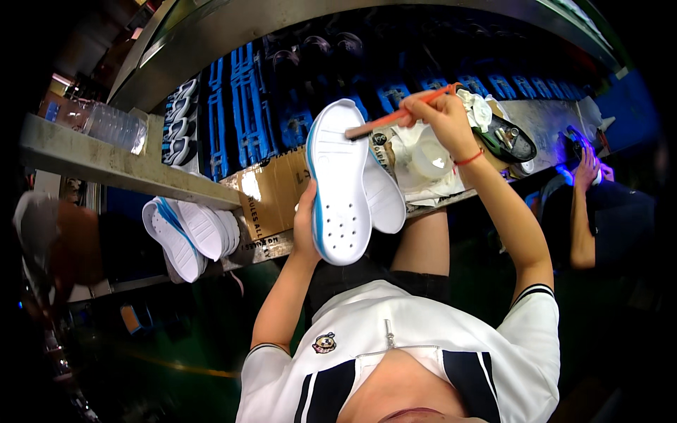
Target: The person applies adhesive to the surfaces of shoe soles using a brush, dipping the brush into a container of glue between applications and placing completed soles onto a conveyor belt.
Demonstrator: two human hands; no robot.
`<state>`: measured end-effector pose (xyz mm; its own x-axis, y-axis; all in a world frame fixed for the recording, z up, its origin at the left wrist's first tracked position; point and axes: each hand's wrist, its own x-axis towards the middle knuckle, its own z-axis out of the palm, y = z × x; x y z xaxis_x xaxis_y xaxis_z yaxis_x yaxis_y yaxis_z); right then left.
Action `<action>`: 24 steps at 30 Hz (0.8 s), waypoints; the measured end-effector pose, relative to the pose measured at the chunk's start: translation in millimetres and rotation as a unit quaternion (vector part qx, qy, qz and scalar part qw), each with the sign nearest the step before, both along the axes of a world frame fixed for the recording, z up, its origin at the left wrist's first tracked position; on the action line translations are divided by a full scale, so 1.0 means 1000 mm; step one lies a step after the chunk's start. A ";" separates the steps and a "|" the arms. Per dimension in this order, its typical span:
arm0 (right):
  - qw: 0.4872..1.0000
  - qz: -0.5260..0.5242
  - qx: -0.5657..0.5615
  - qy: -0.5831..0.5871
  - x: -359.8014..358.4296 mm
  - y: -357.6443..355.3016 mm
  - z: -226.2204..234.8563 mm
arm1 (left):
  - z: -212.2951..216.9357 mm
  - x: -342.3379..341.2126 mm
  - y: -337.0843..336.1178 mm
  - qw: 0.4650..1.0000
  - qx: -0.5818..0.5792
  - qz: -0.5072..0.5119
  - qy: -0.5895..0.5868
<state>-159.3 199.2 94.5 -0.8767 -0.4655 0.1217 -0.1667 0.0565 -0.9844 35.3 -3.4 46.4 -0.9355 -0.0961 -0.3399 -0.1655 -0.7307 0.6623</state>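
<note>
A white shoe sole with a blue side stripe and several holes in its heel end stands tilted up before me. My left hand grips it along its left edge, most of the fingers hidden behind it. In my right hand is a brush with a reddish-orange handle. Its bristle end lies at the upper part of the sole's inner face. A second white sole shows partly behind the first; what supports it is hidden.
Stacked white soles stand at the left by a metal post. Cardboard covers part of the bench. To the right are a whitish bowl, crumpled white cloth and a dark tray. Blue racks line the back. Another person's hands work far right.
</note>
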 end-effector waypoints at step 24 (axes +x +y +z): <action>0.966 -0.177 -0.186 -0.039 0.048 0.132 -0.007 | 0.183 -0.225 -0.037 0.769 -0.446 -0.140 0.436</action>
<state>-111.7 331.6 87.4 -0.9862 -0.0709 0.1495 -0.1260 -0.2637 -0.9563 -189.8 -39.9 229.6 -0.7966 0.3190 0.5135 0.5584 0.0628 0.8272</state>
